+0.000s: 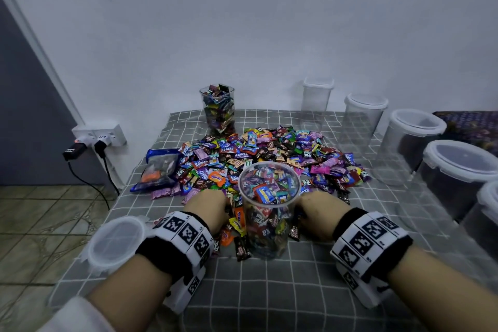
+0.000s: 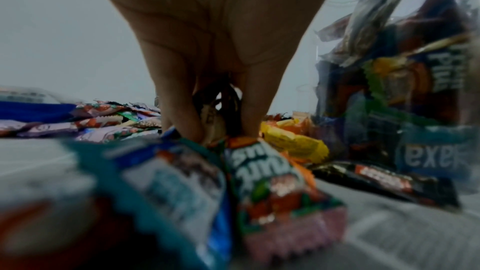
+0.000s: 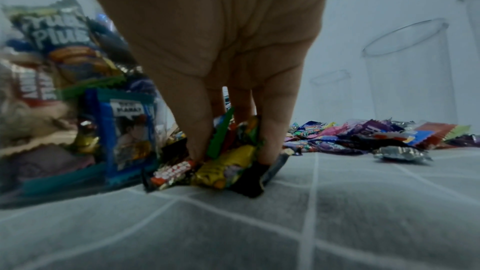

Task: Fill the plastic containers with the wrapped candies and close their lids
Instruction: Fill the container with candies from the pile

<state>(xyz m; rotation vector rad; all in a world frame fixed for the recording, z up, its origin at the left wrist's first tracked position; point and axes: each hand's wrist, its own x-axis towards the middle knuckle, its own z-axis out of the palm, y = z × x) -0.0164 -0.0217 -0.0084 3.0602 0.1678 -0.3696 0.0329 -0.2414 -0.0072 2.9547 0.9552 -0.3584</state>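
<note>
- Grey checked cloth (image 1: 269, 291) covers the table, with a pale wall behind it and a tiled floor on the left.
- One round clear tub (image 1: 269, 210) stands open near the front of the cloth, full of candies almost to its rim.
- A big pile of wrapped candies (image 1: 269, 153) lies just behind that tub.
- The left hand (image 1: 207, 210) is down at the left side of the tub, and its fingers (image 2: 179, 110) curl around a small bunch of candies.
- The right hand (image 1: 320, 213) is down at the right side of the tub, and its fingers (image 3: 194, 128) grip a clump of candies on the cloth.
- A round lid (image 1: 116, 242) lies at the left edge of the table, beside the left wrist.
- A tall square tub (image 1: 218, 110) stands at the back, stuffed with candies and with no lid on.
- A row of see-through tubs (image 1: 412, 140) with lids on top stands along the right side.
- A blue bag (image 1: 159, 167) lies at the left of the pile.
- A wall socket (image 1: 99, 137) with plugs in it sits low on the left.
</note>
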